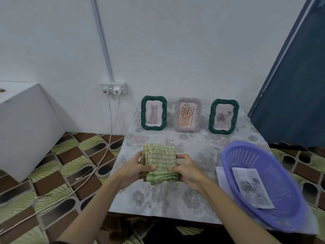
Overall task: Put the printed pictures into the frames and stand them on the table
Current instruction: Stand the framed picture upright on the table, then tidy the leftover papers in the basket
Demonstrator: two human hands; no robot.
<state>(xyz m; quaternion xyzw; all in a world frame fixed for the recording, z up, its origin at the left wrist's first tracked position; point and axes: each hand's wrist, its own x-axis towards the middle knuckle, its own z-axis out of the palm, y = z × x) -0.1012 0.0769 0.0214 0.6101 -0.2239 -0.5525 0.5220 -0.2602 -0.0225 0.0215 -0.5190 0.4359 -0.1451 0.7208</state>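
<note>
Three frames stand upright at the back of the table (202,205). A green frame (153,112) on the left holds a cat picture. The pale lilac frame (187,114) in the middle holds a leaf drawing. Another green frame (223,116) on the right holds a rose picture. A folded green checked cloth (161,162) lies in front of them. My left hand (136,167) grips its left edge and my right hand (187,169) grips its right edge. A loose rose print (251,187) lies in the purple basket (233,155).
The purple basket overhangs the table's right front corner, with a printed sheet (222,180) under its left side. A dark blue door (292,85) is at the right. A wall socket (114,88) with hanging cables and a white box (26,127) are on the left.
</note>
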